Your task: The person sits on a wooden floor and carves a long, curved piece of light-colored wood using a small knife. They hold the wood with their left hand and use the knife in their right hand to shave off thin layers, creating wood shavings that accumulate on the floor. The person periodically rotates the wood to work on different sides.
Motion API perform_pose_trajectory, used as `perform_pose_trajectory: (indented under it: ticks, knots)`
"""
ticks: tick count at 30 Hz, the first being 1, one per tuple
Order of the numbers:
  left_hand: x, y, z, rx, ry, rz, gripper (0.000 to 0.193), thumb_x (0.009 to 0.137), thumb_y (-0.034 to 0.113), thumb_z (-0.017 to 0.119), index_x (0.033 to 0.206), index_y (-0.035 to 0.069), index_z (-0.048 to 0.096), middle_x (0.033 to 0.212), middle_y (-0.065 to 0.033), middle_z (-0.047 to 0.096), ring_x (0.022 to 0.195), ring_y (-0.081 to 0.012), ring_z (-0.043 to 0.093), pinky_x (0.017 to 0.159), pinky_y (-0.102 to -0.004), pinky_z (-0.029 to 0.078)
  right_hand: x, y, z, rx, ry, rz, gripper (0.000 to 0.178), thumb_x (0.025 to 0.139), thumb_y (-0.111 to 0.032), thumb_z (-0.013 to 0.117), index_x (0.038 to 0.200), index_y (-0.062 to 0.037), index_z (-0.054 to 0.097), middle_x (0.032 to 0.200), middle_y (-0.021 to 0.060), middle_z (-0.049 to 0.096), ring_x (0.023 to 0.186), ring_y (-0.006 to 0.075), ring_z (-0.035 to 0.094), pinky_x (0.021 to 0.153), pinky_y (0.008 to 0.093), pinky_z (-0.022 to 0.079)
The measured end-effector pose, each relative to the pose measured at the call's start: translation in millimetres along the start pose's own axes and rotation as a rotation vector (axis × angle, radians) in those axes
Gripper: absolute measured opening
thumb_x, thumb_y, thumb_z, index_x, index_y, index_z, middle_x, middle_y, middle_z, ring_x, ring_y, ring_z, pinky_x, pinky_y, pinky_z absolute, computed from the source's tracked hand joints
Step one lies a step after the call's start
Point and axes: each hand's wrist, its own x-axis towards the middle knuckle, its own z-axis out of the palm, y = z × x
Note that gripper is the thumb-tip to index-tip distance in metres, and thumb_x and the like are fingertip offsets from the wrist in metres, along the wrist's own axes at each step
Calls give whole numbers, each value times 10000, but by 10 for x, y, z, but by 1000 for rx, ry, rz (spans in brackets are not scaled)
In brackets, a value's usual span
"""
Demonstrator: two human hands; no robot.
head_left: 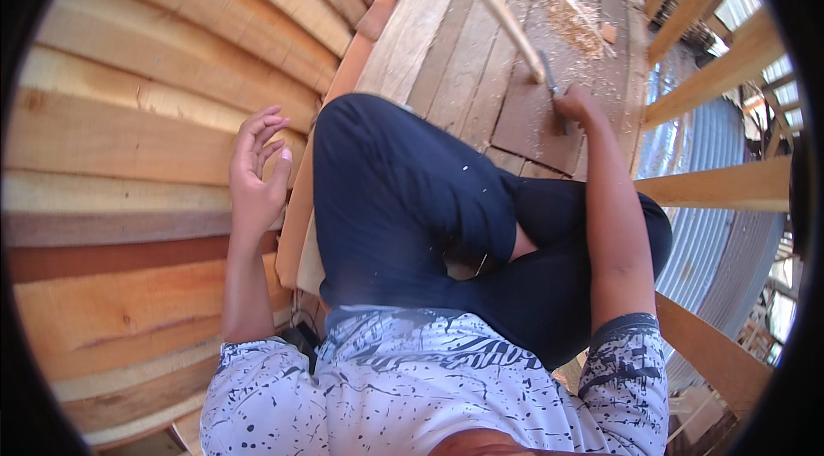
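Observation:
My right hand [580, 106] is closed round a narrow dark tool [549, 70], whose exact kind I cannot make out. Right beside the tool lies the near end of a long, pale, slightly curved wooden pole [493, 6]; whether the two touch is unclear. The pole runs away from me and out of the top of the view. My left hand [257, 164] is raised by the stacked planks at the left, holding nothing, with its fingers apart and loosely bent. Both are above or near the plank floor [463, 70], where I sit with my legs folded.
Wood shavings [575, 23] are scattered over the far floor, with a small orange-brown block [608, 32] among them. Long planks [129, 126] line the left side. Wooden posts [721, 186] and corrugated metal sheets [717, 250] bound the right.

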Motion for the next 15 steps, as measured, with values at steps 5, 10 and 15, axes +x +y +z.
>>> perform_pose_trajectory:
  ticks: [5, 10, 15]
  knots:
    - [-880, -724, -652, 438, 100, -77, 210, 886, -54, 504, 1057, 13, 606, 1138, -116, 642, 1064, -211, 624, 938, -324, 471, 70, 71, 25, 19, -44, -10, 434, 863, -398, 597, 951, 24, 650, 796, 156, 659, 669, 260, 662, 514, 408, 561]
    - [-2211, -1168, -816, 513, 220, -358, 145, 828, -57, 556, 915, 17, 645, 892, -103, 679, 864, -229, 670, 779, -311, 515, 84, 71, 118, 24, -84, -13, 494, 883, -462, 598, 1088, -15, 556, 869, 106, 605, 719, 219, 622, 513, 384, 540]
    - [-3355, -1267, -876, 691, 182, -460, 101, 828, 2, 601, 899, 42, 660, 888, -139, 675, 907, -293, 678, 816, -361, 519, 440, 290, 218, 0, -142, 39, 516, 888, -520, 594, 1178, -97, 541, 945, 102, 608, 781, 223, 623, 543, 429, 548]
